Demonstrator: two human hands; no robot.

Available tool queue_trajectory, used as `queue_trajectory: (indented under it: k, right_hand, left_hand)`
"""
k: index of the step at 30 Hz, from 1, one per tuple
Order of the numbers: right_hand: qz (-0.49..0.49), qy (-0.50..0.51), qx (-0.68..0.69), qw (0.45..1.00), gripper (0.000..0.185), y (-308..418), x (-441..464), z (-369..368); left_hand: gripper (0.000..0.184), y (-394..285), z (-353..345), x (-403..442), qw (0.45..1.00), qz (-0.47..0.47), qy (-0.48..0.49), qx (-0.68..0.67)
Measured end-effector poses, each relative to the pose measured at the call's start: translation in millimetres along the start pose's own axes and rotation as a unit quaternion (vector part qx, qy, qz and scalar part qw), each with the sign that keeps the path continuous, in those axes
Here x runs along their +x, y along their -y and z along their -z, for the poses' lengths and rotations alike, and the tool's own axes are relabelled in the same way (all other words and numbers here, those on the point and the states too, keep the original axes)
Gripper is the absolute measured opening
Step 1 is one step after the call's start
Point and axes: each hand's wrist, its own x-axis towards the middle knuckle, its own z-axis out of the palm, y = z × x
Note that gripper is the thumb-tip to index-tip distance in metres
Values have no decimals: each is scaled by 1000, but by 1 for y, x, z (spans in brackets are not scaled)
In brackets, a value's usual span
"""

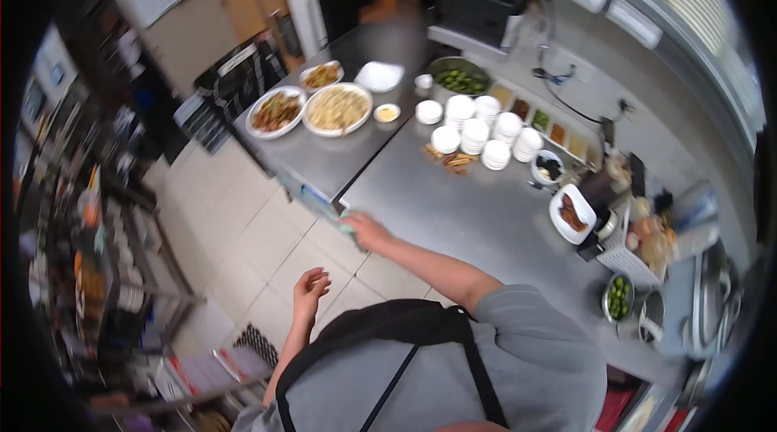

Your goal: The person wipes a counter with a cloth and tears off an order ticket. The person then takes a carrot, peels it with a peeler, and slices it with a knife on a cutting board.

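Pale green cloth (pixel 348 222) is gripped in the right hand (pixel 370 232) at the steel counter's (pixel 453 209) edge. The left hand (pixel 310 285), loosely open, hangs over floor tiles (pixel 279 230). 3 filled plates (pixel 338 111) stand farther off.

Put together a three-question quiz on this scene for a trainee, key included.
1. True or false: the left hand is gripping a white plate.
2. Where is the right hand? A) On the bowl stacks. B) At the edge of the steel counter. C) In the green vegetables.
3. Fill in: the cloth at the right hand is pale ____.
Key: 1. False. 2. B. 3. Green.
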Motion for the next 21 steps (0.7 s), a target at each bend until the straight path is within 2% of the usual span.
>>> queue_trajectory:
  k: [1,2,3,4,5,6,8,9,10,11,12,13,14,15,16,17,18,19,20,21]
  right_hand:
    - [-62,35,163,984,38,21,3,9]
    - [-177,83,270,943,34,44,5,20]
    - [-77,-1,332,940,33,61,-1,24]
    - [-104,-20,459,882,36,87,-9,36]
    - [-95,-47,478,872,38,108,-16,39]
    - [-85,-72,496,861,39,122,-21,39]
    - [13,-131,308,942,35,131,-30,34]
    - [5,-184,234,955,34,121,-34,32]
    - [3,-191,229,955,34,119,-40,41]
    - [-83,-181,248,948,33,115,-46,53]
    - [-167,-170,266,934,33,113,-52,64]
    - [-132,-249,203,938,31,101,-55,62]
    - [-162,-273,185,930,30,86,-62,66]
    - [-191,-298,167,920,29,77,-68,83]
    - [-214,-317,195,903,32,65,-74,102]
    - [-237,-337,224,883,35,54,-80,123]
    - [-287,-322,163,887,38,46,-88,144]
    - [-335,-306,102,886,40,40,-95,164]
    - [-334,-313,102,883,40,38,-100,182]
    - [-385,-212,22,898,44,40,-106,197]
  left_hand:
    - [43,2,7,10,1000,-8,3,21]
    - [43,-6,4,20,999,-16,27,29]
    - [49,-13,-1,26,997,-54,-18,60]
    - [55,-19,-6,30,990,-93,-65,87]
    - [61,-16,-11,42,984,-143,-50,98]
    - [61,-7,-20,58,983,-148,-36,99]
    - [58,10,-44,83,940,-307,0,147]
    - [58,6,-55,80,939,-311,10,145]
    - [56,-1,-70,76,947,-275,78,144]
    - [55,-9,-81,73,950,-239,144,142]
    - [55,-19,-88,69,948,-243,149,140]
    - [54,-29,-91,64,925,-243,197,216]
    - [53,-34,-95,61,893,-242,241,292]
    - [51,-28,-97,58,873,-343,206,280]
    - [51,-27,-94,58,870,-348,210,280]
    - [51,-27,-88,58,872,-297,269,282]
    - [50,-24,-81,59,868,-243,327,284]
    - [45,-8,-73,64,891,-184,323,262]
    - [44,9,-61,72,894,-164,324,263]
    - [44,24,-47,78,897,-143,323,264]
